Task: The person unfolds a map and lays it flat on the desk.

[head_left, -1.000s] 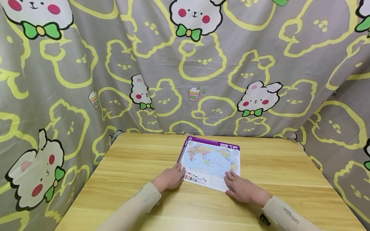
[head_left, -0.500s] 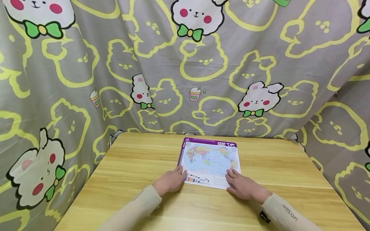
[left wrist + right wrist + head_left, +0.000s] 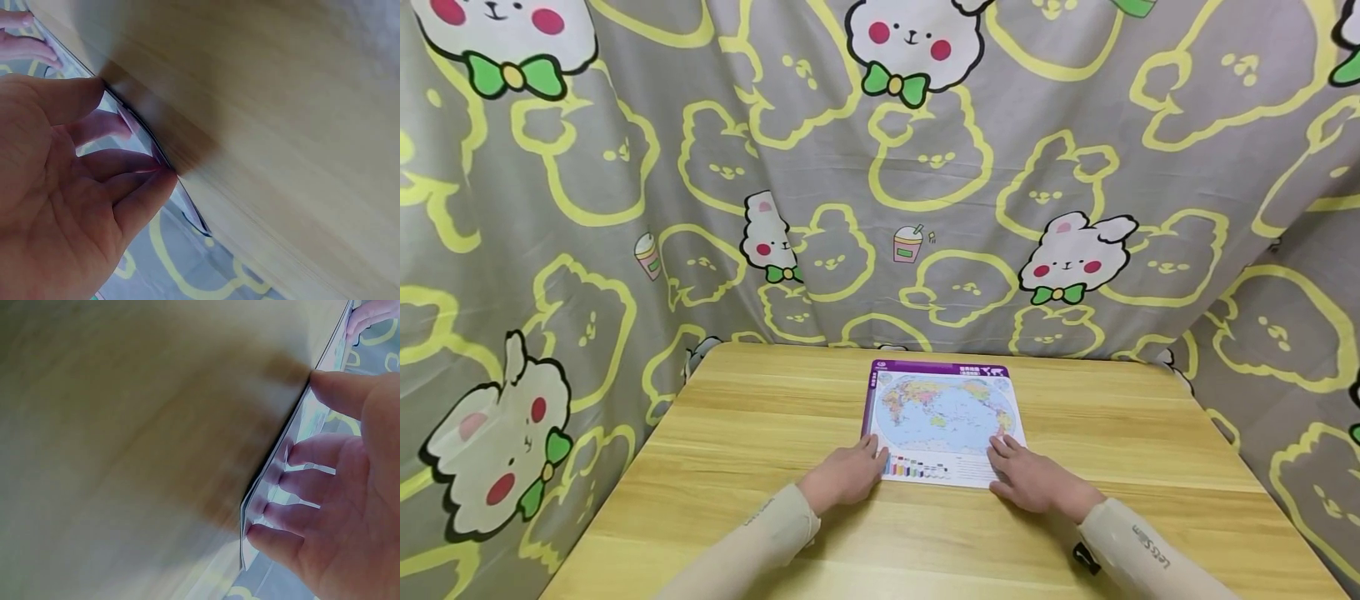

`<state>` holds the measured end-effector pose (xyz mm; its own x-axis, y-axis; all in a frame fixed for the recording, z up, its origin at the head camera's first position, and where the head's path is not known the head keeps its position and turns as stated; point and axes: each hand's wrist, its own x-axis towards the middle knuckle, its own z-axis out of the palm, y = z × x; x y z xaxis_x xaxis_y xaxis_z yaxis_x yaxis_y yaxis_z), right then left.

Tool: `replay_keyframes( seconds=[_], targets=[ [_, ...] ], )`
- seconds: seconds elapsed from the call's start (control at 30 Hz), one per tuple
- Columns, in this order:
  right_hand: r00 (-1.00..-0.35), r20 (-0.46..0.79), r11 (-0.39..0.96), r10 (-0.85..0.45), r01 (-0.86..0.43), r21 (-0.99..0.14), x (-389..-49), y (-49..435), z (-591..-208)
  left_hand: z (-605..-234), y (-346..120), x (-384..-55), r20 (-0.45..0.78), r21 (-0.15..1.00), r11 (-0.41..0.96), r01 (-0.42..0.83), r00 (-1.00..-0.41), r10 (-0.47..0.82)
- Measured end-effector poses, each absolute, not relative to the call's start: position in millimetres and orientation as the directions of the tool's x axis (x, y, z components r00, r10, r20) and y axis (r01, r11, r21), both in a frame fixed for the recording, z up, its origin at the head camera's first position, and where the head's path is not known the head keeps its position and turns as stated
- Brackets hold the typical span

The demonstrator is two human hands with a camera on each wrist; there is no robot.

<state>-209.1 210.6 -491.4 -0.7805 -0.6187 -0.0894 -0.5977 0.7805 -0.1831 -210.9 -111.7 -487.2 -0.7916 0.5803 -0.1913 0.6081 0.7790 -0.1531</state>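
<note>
A flat, thin world map with a purple header strip and rounded corners lies on the wooden table, its far edge almost in line with the table's back edge. My left hand touches its near left corner. In the left wrist view, that hand's fingertips are right at the map's edge, and the thumb is at the rim too. My right hand rests over the near right corner. The right wrist view shows spread fingers with their tips on the map's top face and the thumb at its near edge.
The wooden table extends around the map on every side. Behind it and at both sides hangs a grey curtain with yellow outlines and cartoon animals. A small black object shows below the right sleeve.
The map has turned slightly anticlockwise: its far edge has swung left and lies straighter. Both hands have stayed at its near corners, shifting only a little.
</note>
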Motion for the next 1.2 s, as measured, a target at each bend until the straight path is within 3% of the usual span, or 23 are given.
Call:
replay_keyframes(
  seconds=[1.2],
  targets=[
    [-0.8, -0.125, 0.807, -0.587, -0.565, -0.174, -214.8, 223.8, -485.9, -481.5, -100.9, -190.3, -0.197, -0.153, 0.74, 0.655, -0.754, 0.627]
  ],
)
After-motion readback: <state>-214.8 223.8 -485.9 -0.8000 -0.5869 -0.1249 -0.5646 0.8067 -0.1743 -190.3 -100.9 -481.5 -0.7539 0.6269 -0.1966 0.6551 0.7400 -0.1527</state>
